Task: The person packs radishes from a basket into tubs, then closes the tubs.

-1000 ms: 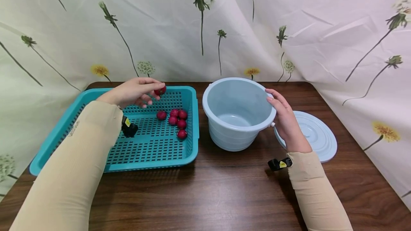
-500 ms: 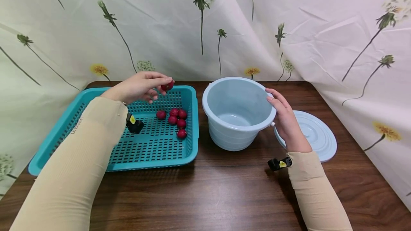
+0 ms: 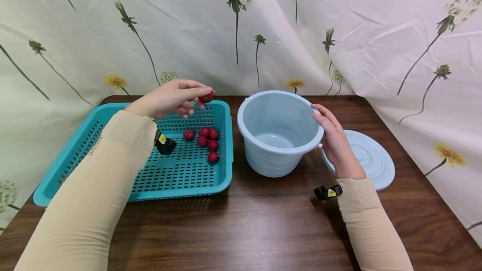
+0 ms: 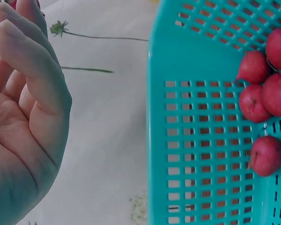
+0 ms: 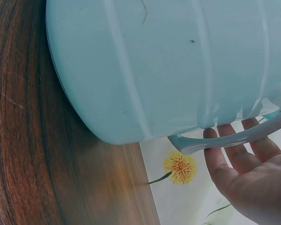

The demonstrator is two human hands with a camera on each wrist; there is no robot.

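My left hand pinches a small red radish between thumb and fingertips, held above the far right rim of the turquoise basket. Several more radishes sit in that basket, gathered toward its right side. To the right stands a light blue bucket, upright, with nothing seen inside. My right hand holds the bucket's right rim. From the right wrist view, its fingers reach behind the bucket's handle and meet the outer wall; the thumb is out of that view.
A round light blue lid lies flat on the dark wooden table, right of the bucket and partly behind the right forearm. A white cloth printed with dandelions hangs along the back and sides.
My left hand has moved right and slightly up, carrying the radish from over the basket's inside to its far right corner. The right hand and bucket stay put.
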